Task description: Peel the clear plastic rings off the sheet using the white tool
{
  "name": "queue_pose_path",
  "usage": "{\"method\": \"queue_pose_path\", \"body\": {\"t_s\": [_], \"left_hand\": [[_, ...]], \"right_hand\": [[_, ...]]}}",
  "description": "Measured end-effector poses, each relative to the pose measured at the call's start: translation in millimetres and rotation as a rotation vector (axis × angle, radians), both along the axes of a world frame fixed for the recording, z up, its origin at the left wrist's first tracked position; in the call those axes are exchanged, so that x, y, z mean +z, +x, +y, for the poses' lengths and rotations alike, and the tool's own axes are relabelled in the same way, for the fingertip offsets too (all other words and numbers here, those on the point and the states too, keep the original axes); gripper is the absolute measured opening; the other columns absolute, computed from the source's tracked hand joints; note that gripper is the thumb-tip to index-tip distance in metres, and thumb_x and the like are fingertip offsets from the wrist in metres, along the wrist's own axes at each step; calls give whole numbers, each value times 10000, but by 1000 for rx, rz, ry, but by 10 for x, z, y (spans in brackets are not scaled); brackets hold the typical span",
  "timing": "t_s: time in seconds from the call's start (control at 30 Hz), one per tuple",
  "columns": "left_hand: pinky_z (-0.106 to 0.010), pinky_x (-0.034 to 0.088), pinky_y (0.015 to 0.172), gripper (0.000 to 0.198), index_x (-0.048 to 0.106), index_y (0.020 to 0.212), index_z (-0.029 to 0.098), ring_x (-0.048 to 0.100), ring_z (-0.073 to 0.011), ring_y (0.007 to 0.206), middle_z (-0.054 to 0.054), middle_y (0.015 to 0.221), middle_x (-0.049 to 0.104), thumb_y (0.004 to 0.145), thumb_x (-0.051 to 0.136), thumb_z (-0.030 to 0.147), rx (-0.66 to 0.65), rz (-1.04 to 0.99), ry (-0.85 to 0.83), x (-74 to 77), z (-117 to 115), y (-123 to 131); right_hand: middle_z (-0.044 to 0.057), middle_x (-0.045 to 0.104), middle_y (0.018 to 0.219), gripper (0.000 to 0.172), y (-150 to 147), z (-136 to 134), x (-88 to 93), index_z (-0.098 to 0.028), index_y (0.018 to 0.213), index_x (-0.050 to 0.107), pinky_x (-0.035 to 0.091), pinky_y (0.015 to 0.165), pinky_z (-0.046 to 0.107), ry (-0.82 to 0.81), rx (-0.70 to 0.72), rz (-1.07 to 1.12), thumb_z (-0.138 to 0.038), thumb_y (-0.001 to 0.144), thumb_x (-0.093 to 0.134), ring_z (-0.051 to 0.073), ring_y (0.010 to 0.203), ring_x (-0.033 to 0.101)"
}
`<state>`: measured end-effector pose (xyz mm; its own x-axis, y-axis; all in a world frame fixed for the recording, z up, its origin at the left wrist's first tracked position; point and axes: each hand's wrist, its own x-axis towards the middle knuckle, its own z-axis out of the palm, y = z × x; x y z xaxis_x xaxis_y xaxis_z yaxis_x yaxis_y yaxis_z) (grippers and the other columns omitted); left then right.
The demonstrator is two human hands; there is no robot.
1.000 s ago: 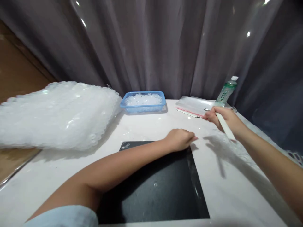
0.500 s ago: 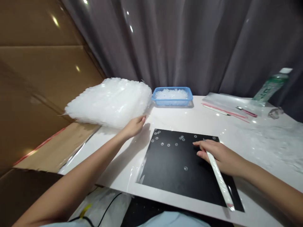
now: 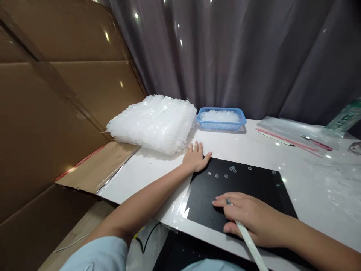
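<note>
My left hand (image 3: 196, 157) lies with its fingers spread at the top left corner of a black sheet (image 3: 203, 199) on the white table. My right hand (image 3: 251, 214) is over the lower middle of the sheet, its fingers closed round a long white pen-like tool (image 3: 249, 242) whose dark tip shows between them. Several small clear rings (image 3: 216, 175) lie on the sheet's upper part. Behind my left hand rests a thick stack of white translucent pieces (image 3: 155, 124). The blue basket (image 3: 222, 126) holds many small clear pieces.
At the right lie a clear plastic bag (image 3: 284, 128) with a red edge, a red-handled tool (image 3: 318, 143) and a tilted green bottle (image 3: 345, 116). Cardboard (image 3: 70, 90) stands at the left. A grey curtain (image 3: 239, 56) hangs behind.
My left hand has moved from beside the white stack to the sheet's corner and spread its fingers. My right hand has moved down and left over the sheet with the tool. The view has shifted left.
</note>
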<state>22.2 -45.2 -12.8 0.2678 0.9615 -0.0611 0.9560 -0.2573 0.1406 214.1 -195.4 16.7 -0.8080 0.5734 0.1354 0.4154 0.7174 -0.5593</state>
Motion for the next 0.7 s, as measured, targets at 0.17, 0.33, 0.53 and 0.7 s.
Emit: {"method": "queue_pose_path", "body": {"t_s": [0.17, 0.33, 0.53, 0.7], "left_hand": [[-353, 196, 1076, 615, 273, 1380, 79, 194, -255, 1342, -168, 1459, 190, 916, 175, 470, -312, -155, 47, 18, -45, 368], [-373, 172, 1086, 562, 357, 1345, 119, 212, -232, 1339, -119, 1421, 319, 928, 162, 441, -314, -89, 176, 88, 23, 284], [-487, 187, 1048, 831, 232, 1397, 70, 138, -381, 1329, -217, 1451, 169, 826, 170, 670, 117, 84, 46, 36, 376, 83], [-442, 186, 1070, 690, 239, 1400, 104, 181, -298, 1340, -141, 1454, 228, 888, 146, 556, -256, -83, 43, 52, 272, 659]], "right_hand": [[82, 565, 1209, 151, 112, -63, 50, -216, 870, 569, 436, 933, 385, 19, -48, -27, -315, 867, 455, 217, 1146, 485], [81, 552, 1232, 131, 318, -163, 52, -213, 859, 567, 440, 934, 382, 16, -117, -54, -288, 867, 460, 206, 1169, 471], [120, 556, 1219, 221, 611, 0, 278, -147, 973, 577, 479, 868, 332, 212, -116, -36, -308, 885, 452, 202, 1091, 528], [50, 643, 1036, 263, 1121, 98, 1283, -182, 919, 595, 503, 773, 298, 566, -512, 317, -390, 895, 437, 145, 890, 614]]}}
